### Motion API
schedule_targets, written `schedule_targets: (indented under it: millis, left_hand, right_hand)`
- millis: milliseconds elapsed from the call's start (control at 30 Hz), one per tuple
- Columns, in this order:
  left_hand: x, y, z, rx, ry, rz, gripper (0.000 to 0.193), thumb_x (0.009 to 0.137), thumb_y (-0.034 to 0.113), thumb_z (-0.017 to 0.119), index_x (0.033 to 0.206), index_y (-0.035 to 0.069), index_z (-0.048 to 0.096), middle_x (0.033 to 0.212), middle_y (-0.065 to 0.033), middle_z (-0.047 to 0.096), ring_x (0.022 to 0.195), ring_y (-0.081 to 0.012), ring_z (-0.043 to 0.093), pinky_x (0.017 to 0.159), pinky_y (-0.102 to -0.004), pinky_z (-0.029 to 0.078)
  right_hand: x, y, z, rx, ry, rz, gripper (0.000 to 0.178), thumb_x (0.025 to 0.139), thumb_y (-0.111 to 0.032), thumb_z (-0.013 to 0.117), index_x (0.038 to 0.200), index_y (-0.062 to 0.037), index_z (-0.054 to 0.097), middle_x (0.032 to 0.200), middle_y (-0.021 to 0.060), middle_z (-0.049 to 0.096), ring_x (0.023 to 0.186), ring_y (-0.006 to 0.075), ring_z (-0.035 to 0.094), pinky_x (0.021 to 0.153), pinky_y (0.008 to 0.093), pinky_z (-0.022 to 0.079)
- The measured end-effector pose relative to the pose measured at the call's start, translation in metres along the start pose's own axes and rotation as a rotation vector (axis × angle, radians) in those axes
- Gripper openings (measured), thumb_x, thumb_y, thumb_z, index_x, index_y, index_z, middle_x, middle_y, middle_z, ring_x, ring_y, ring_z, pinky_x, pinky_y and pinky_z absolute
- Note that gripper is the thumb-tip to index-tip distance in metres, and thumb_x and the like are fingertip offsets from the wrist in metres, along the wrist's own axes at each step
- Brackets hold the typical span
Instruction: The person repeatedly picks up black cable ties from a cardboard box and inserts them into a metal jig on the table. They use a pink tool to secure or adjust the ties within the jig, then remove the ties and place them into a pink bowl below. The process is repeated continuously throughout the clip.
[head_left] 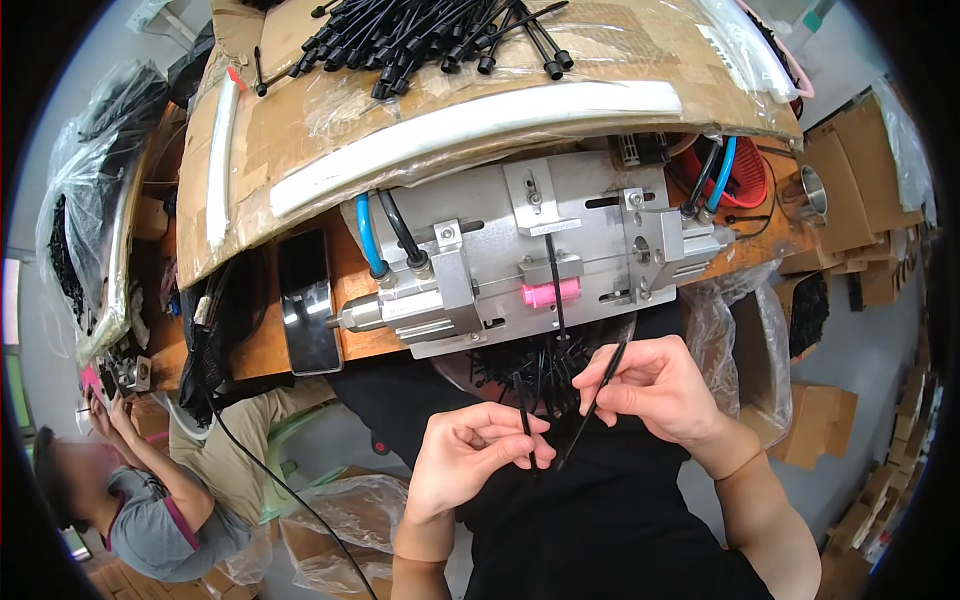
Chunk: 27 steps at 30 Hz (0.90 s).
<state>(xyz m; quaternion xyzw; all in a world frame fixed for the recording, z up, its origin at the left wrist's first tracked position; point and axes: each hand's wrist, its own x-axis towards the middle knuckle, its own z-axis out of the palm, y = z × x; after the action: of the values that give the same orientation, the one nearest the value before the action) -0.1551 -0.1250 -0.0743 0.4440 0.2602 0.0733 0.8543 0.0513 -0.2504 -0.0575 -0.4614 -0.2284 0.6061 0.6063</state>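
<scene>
Black clothing [600, 530], bare forearms [765, 505], bare left hand [460, 455], bare right hand [665, 390]

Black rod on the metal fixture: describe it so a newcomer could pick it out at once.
Find the big silver metal plate on the wooden bench. Near its middle sits a short pink piece, and the thin black rod crosses it in the picture, running toward the plate's near edge. Unlike the rods in the left hand and right hand, no hand holds it.
</scene>
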Motion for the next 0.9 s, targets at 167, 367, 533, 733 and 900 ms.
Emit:
schedule_targets:
  millis: [167,367,533,733,900]
  left_hand:
    - [-0.003,0.005,0.004,-0.035,-0.020,0.007,0.017,0.093,-0.002,0.062,0.108,-0.010,0.066,0.089,-0.0153,0.072,0.082,-0.0198,0.071,0.072,-0.0260,0.056]
    - [-0.003,0.009,0.004,-0.040,-0.052,0.009,0.019,0.095,-0.001,0.059,0.109,-0.011,0.066,0.090,-0.0156,0.072,0.084,-0.0204,0.071,0.075,-0.0265,0.056]
    - [-0.006,0.012,0.004,-0.062,-0.069,-0.005,0.020,0.096,0.002,0.059,0.110,-0.011,0.065,0.091,-0.0166,0.072,0.085,-0.0214,0.071,0.076,-0.0269,0.056]
    - [-0.007,0.013,0.005,-0.060,-0.061,0.003,0.019,0.095,0.000,0.059,0.109,-0.012,0.065,0.090,-0.0185,0.072,0.085,-0.0226,0.071,0.075,-0.0274,0.056]
    - [-0.008,0.014,0.007,-0.021,-0.010,0.003,0.015,0.093,-0.003,0.059,0.104,-0.011,0.065,0.086,-0.0206,0.071,0.080,-0.0260,0.072,0.071,-0.0284,0.058]
  right_hand:
    - [-0.004,-0.004,0.003,0.034,-0.041,0.030,0.017,0.092,-0.001,0.064,0.106,0.0080,0.068,0.093,0.0123,0.069,0.078,0.0140,0.064,0.070,0.0257,0.052]
    - [-0.007,-0.008,0.003,0.040,-0.038,0.013,0.010,0.094,-0.001,0.061,0.100,0.0063,0.065,0.097,0.0173,0.071,0.076,0.0151,0.064,0.072,0.0264,0.053]
    - [-0.008,-0.015,0.005,0.084,-0.060,0.046,0.012,0.095,0.000,0.059,0.105,0.0058,0.061,0.099,0.0205,0.070,0.079,0.0198,0.068,0.072,0.0294,0.056]
    - [-0.011,-0.020,0.006,0.114,-0.103,0.073,0.020,0.092,0.003,0.061,0.112,0.0072,0.059,0.101,0.0212,0.069,0.084,0.0231,0.071,0.077,0.0330,0.059]
    - [-0.011,-0.023,0.007,0.063,-0.104,0.130,0.025,0.089,0.006,0.066,0.113,0.0080,0.059,0.099,0.0206,0.070,0.082,0.0228,0.072,0.077,0.0311,0.059]
